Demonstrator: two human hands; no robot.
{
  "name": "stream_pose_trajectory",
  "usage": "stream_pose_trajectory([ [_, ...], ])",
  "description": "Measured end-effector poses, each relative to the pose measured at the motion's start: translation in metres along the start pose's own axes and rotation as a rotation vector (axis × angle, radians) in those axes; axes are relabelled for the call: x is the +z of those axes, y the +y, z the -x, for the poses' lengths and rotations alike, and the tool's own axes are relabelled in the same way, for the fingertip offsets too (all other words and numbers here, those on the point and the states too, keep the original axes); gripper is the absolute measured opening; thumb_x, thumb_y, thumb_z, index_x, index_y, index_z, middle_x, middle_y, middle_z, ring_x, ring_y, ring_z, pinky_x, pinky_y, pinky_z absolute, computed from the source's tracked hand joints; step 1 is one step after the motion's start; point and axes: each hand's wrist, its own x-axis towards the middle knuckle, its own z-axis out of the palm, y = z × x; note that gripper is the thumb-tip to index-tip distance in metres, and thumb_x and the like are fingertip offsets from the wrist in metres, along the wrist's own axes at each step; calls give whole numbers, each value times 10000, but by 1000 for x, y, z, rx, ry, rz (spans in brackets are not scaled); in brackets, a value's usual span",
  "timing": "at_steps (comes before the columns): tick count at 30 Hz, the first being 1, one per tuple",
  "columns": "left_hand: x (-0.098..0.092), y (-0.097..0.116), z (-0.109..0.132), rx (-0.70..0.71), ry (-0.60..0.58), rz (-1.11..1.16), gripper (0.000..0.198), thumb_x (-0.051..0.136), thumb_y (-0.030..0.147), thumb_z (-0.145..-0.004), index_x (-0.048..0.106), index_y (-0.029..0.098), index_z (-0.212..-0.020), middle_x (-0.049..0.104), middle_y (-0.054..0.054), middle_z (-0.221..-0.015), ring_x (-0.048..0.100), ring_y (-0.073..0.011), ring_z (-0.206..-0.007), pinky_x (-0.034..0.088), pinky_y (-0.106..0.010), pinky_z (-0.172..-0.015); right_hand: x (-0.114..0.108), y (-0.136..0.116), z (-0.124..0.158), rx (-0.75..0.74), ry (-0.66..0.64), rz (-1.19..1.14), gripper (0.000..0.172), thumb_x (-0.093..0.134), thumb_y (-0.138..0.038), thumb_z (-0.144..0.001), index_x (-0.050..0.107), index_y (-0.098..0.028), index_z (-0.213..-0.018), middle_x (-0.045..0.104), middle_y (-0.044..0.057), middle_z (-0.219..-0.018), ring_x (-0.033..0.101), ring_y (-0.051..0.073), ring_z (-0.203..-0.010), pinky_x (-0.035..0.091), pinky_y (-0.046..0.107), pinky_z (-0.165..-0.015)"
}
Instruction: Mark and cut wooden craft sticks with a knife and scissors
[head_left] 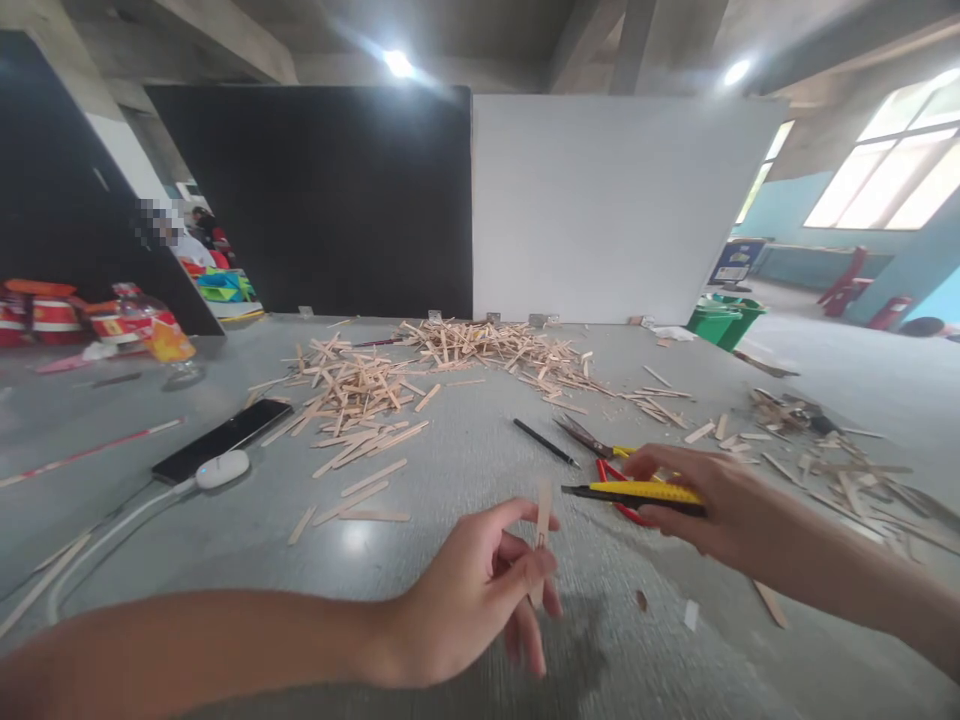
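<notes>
My left hand (487, 590) pinches a short wooden craft stick (544, 515) upright between thumb and fingers, above the grey table (450, 465). Faint reddish marks show on the stick near my thumb. To its right, my right hand (690, 500) grips a yellow and black utility knife (637, 494), its tip pointing left toward the stick but apart from it. Just behind the knife lie red-handled pliers (606, 470), partly hidden by it. Scissors with yellow handles (589, 437) and a black pen (546, 443) rest beyond, close to my right hand.
Heaped craft sticks (480, 345) spread across the back, with scraps (847, 470) at right. A phone (221, 440) with a white cabled puck (223, 470) lies left, near a bottle (161, 335). Black and white panels (592, 210) stand behind. A person (184, 240) is visible far left.
</notes>
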Motion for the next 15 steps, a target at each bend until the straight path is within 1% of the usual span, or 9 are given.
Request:
stream_pose_trajectory([
  [2,0,4,3,0,1,-19,309,575,450,-1010,493,190,-1156,683,-2,-797,640,-92,-439,391,-147,-401,-2,-4,2,66,86,42,226,682,-457,-904,673,-279,-1043,736,29,-880,653,221,-722,476,333,-680],
  [3,1,7,4,10,7,-22,285,587,427,-1005,491,193,-1137,684,-1,-805,641,-88,-446,397,-147,-410,-4,-6,4,96,121,45,238,700,-479,-885,667,-280,-1011,722,14,-812,630,206,-651,463,323,-629],
  [5,3,12,7,28,19,-10,252,617,372,-988,485,199,-1116,683,3,-822,653,-86,-481,429,-153,-444,-7,-9,8,134,170,18,266,722,-513,-861,659,-283,-981,708,0,-755,598,183,-569,446,306,-559],
  [7,4,15,9,34,11,7,255,629,336,-980,483,205,-1142,682,6,-833,660,-89,-503,459,-167,-477,-8,-13,12,151,203,-34,296,739,-537,-843,665,-283,-974,708,1,-733,576,170,-521,433,296,-509],
  [10,3,17,11,20,-27,1,282,614,348,-996,472,217,-1202,698,-8,-868,673,-99,-510,453,-176,-481,-7,-15,16,185,239,-103,379,778,-579,-796,686,-285,-1017,713,2,-705,564,166,-476,442,293,-462],
  [13,0,16,11,-13,-58,-51,262,602,382,-1009,444,233,-1156,737,-33,-941,672,-94,-484,394,-166,-449,-6,-14,17,224,214,-153,444,789,-567,-792,670,-291,-1119,696,-17,-657,575,172,-465,469,285,-444],
  [15,-3,14,9,-36,-57,-89,261,596,409,-1011,424,237,-1107,752,-32,-940,652,-90,-457,377,-168,-436,-4,-13,17,220,174,-179,409,773,-553,-815,668,-283,-1104,693,-18,-660,561,161,-464,462,273,-436],
])
